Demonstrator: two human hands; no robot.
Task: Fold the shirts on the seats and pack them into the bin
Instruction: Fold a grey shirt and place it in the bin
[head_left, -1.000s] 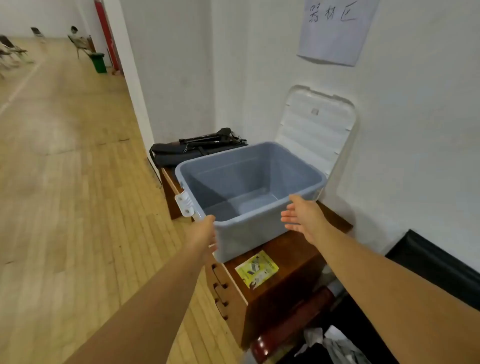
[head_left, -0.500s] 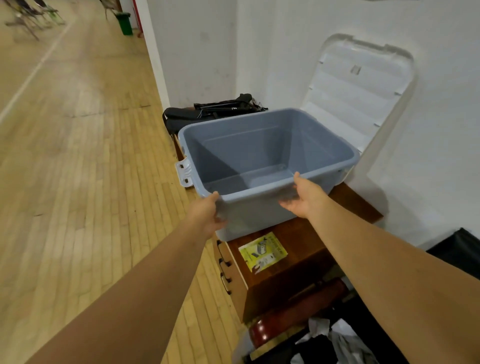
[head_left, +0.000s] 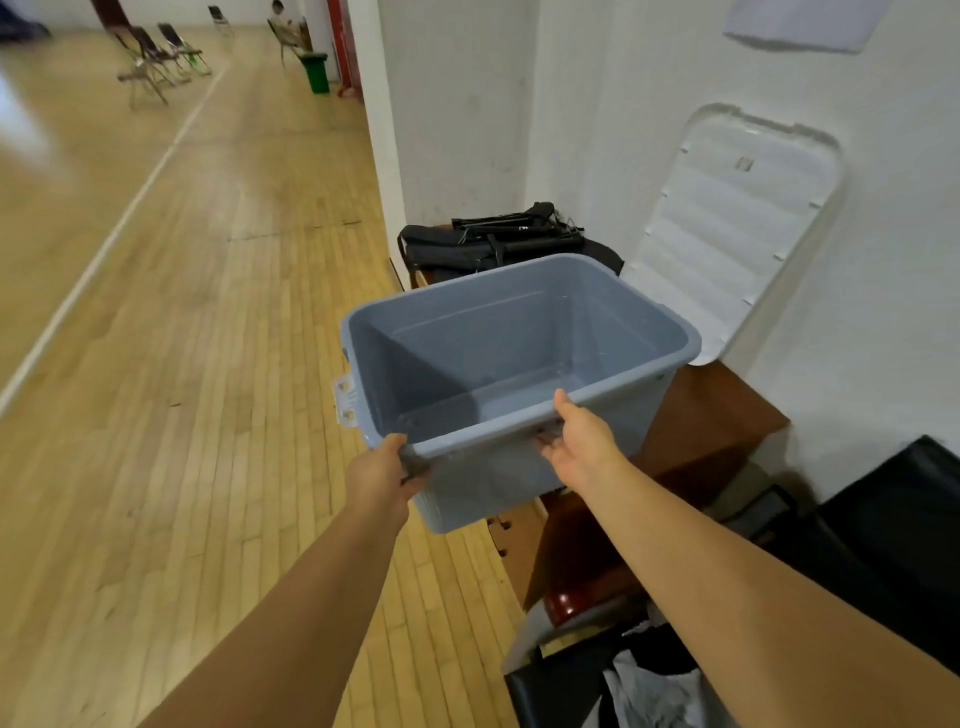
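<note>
An empty grey-blue plastic bin (head_left: 519, 332) fills the middle of the head view, tilted and hanging partly past the edge of a brown wooden cabinet (head_left: 717, 415). My left hand (head_left: 382, 475) grips the bin's near left corner under the rim. My right hand (head_left: 579, 436) holds the near rim, with its fingers curled beneath the lip. No shirt lies in the bin. Folding chairs (head_left: 156, 57) stand far off at the top left; no shirts on them can be made out.
The bin's white lid (head_left: 727, 218) leans against the white wall. A black bag (head_left: 493, 244) lies behind the bin. Dark items and pale cloth (head_left: 649, 686) sit at the lower right. A green waste bin (head_left: 316, 71) stands by the far wall. Wooden floor spreads left.
Both hands reached the bin's near rim and took hold of it. The bin has since come toward me and to the left, off the cabinet top.
</note>
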